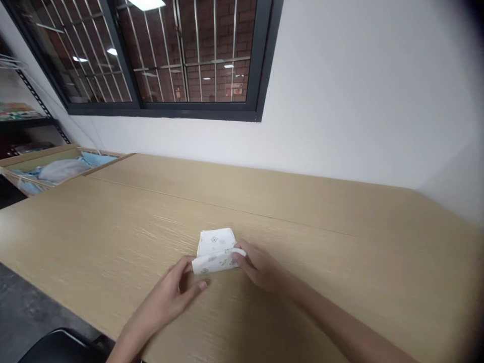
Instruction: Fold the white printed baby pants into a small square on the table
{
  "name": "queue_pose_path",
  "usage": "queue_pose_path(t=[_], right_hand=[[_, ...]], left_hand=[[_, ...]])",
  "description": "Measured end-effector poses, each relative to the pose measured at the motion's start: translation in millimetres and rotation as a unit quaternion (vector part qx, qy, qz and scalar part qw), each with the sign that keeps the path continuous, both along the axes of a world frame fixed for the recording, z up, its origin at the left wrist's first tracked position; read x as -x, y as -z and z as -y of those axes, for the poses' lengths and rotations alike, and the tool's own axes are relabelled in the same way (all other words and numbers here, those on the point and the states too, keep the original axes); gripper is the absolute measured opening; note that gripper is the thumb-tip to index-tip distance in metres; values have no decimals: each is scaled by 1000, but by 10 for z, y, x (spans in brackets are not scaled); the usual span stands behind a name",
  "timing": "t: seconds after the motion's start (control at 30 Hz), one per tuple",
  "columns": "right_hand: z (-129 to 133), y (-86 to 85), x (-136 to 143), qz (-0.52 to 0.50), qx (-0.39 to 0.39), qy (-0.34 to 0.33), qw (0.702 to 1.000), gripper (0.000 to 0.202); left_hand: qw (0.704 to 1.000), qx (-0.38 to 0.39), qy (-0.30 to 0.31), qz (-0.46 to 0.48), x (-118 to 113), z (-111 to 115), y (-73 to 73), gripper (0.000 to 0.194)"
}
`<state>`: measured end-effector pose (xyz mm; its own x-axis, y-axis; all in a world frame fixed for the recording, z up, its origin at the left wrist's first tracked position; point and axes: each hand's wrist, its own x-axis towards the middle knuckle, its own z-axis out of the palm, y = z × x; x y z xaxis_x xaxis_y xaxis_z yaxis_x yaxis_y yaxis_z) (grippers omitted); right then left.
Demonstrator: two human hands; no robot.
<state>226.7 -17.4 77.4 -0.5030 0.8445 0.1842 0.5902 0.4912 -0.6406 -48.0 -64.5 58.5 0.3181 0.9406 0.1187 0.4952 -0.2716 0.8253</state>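
A small white cloth with a sparse printed pattern lies on the wooden table, its near part folded up and over. My right hand pinches the right end of the fold between thumb and fingers. At the fold's left end is my left hand, its thumb apart from the fingers; the fingertips touch the cloth's edge from behind and are partly hidden by it.
At the far left stands a wooden-edged bin holding blue and white material. A white wall with a dark-framed barred window rises behind the table. A black chair is at the lower left.
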Motion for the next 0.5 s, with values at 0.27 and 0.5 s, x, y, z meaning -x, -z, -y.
queue_pose_path(t=[0.27,0.5], right_hand=[[-446,67,193,-72,-12,105,992,18],[-703,325,225,-91,-94,135,982,10]], left_hand=[[990,10,-128,56,-130,-537,139,27],[973,-49,-206,-95,-255,-656,183,44]])
